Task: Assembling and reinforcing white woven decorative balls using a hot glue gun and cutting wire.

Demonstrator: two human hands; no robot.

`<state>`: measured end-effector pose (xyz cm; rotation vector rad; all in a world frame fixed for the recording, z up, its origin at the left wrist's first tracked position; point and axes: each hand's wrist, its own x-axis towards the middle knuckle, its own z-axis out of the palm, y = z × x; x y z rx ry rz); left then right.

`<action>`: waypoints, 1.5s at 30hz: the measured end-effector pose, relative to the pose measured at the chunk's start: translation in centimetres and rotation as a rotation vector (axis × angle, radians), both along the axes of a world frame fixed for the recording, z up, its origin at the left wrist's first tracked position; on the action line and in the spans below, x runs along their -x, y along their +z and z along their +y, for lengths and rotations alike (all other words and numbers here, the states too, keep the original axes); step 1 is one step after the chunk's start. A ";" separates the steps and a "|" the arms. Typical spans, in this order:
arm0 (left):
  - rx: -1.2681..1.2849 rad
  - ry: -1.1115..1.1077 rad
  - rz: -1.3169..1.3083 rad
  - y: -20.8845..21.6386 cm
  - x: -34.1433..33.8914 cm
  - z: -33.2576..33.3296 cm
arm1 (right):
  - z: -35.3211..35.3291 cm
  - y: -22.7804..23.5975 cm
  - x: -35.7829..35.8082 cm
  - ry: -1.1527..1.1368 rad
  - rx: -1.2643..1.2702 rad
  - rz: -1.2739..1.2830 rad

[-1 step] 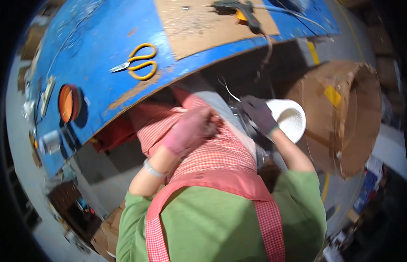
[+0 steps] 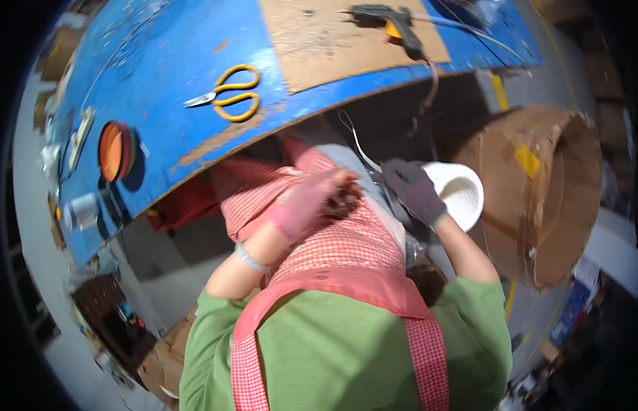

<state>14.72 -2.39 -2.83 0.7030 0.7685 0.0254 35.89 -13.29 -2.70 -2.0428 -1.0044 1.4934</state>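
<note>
My left hand point(image 2: 312, 203), in a pink glove with darkened fingers, hovers over the red-checked apron point(image 2: 339, 240) on my lap. Its fingers are curled and slightly blurred; whatever they hold cannot be made out. A dark grey glove covers my right hand point(image 2: 415, 190), its fingers closed at the end of a thin white strip point(image 2: 359, 145) that loops up toward the table edge. Right beside this hand is a white roll point(image 2: 468, 195) with a hollow centre. Clear plastic point(image 2: 413, 250) shows below the right hand, partly hidden.
On the blue table point(image 2: 175, 68) lie yellow-handled scissors point(image 2: 231, 94), an orange tape roll point(image 2: 115, 152) and a glue gun point(image 2: 394, 27) on a cardboard sheet point(image 2: 333, 58). A large round cardboard container point(image 2: 518, 219) stands at the right. A brown box point(image 2: 103, 308) is at lower left.
The table and its things sit slightly further right in the picture. My left hand has shifted a little right; the right hand stays beside the white roll with the strip.
</note>
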 end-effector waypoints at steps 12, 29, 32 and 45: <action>-0.252 0.216 -0.209 1.5 1.9 1.1 | -1.6 1.3 1.0 0.390 -0.269 -0.156; -1.238 -0.176 -0.259 3.9 9.2 6.6 | 11.3 9.0 7.9 -0.234 -0.489 0.520; -1.035 0.175 0.185 6.4 9.6 11.1 | 10.7 5.2 6.9 -0.302 -0.495 0.660; -1.757 -0.023 0.582 1.5 6.5 23.8 | 11.4 -3.9 8.4 -0.460 -0.088 0.887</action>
